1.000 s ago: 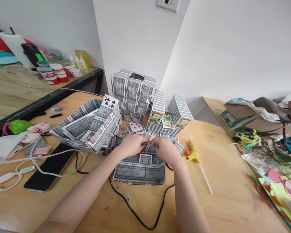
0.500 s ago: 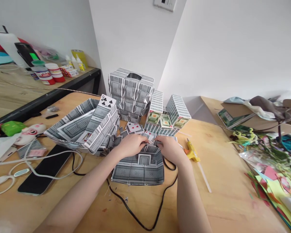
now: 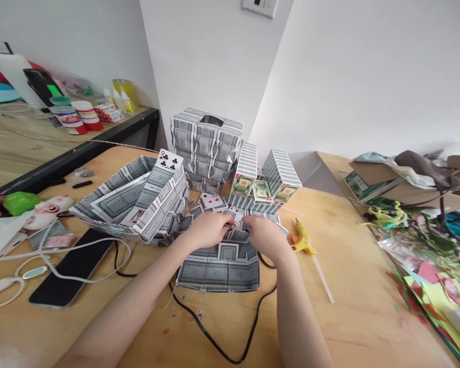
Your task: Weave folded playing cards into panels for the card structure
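Note:
A shallow tray built of patterned playing cards (image 3: 216, 276) lies in front of me. My left hand (image 3: 211, 228) is over its far left side, fingertips pinched on a card edge near the middle. Close beside it on the right, my right hand (image 3: 263, 232) bends its fingers down at the tray's far edge; what they touch is hidden. Loose cards (image 3: 211, 201) lie just beyond my hands. To the left stands a larger boat-shaped card structure (image 3: 118, 197) with a nine of clubs (image 3: 169, 160) on top. A tall card structure (image 3: 207, 148) rises behind.
Green card boxes (image 3: 262, 190) are stacked behind my right hand. A yellow glue gun (image 3: 303, 237) and a glue stick (image 3: 324, 279) lie right. A black cable (image 3: 230, 358) loops in front. Phone (image 3: 71, 271), white cable and scissors (image 3: 3, 289) lie left. Craft scraps (image 3: 425, 245) fill the right.
My right hand and forearm have shifted slightly left. My left hand is almost where it was, and the card structures have not visibly moved.

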A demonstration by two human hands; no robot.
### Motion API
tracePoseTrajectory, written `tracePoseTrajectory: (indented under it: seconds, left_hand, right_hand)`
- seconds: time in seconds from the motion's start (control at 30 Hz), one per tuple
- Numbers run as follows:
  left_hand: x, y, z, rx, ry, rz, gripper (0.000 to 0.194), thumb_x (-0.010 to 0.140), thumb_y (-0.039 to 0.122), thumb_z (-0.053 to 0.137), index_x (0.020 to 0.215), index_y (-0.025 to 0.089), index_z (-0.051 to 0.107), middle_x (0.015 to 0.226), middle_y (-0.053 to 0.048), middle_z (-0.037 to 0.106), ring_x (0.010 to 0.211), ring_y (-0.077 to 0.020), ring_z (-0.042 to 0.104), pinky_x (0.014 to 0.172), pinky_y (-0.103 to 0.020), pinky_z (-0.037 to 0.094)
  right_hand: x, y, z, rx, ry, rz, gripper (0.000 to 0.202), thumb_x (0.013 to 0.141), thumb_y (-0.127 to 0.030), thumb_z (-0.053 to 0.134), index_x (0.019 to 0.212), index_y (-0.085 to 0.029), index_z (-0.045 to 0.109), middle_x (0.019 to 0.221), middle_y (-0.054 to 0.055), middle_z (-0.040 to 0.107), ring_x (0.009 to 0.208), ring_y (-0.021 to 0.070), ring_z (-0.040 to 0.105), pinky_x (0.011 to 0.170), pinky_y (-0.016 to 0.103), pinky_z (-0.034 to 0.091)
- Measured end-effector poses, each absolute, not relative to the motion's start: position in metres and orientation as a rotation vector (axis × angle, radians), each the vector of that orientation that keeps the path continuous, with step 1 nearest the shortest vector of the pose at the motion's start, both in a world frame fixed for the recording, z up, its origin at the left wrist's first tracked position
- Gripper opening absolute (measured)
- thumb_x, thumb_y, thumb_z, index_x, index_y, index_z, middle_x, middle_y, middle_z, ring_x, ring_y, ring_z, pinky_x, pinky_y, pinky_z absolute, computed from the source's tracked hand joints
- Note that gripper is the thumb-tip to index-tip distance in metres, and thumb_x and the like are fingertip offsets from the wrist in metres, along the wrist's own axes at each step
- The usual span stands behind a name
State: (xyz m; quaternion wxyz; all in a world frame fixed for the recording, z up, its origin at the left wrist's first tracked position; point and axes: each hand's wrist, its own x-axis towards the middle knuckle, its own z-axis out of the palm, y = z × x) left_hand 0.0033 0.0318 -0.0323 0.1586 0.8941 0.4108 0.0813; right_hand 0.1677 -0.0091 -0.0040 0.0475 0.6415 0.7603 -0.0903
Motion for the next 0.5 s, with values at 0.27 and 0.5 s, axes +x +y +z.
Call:
tracePoseTrajectory:
  seconds: [0.27,0.5]
  left_hand:
    - [0.0026,0.0323,-0.0311,2.537,1.168,0.249,0.026,0.080,0.022,0.041,0.098,0.026,0.060,0.097,-0.002,0.065,0.086,-0.0213,0.060,0.070,-0.030,0.045]
    - [0.0009,0.0334,-0.0309,2.515,1.129,0.228,0.029,0.080,0.023,0.043,0.103,0.028,0.060,0.101,-0.001,0.065,0.091,-0.0195,0.059,0.075,-0.027,0.044]
  right_hand:
    - [0.1680,-0.0094,-0.0059,1.990,2.302,-0.196,0.023,0.075,-0.008,0.041,0.090,-0.020,0.054,0.089,0.005,0.062,0.079,0.0185,0.058,0.056,0.025,0.030]
    - [0.1648,-0.0094,-0.0017,1.987,2.243,-0.238,0.023,0.076,-0.008,0.042,0.090,-0.021,0.055,0.087,0.005,0.063,0.077,0.0180,0.059,0.055,0.024,0.029]
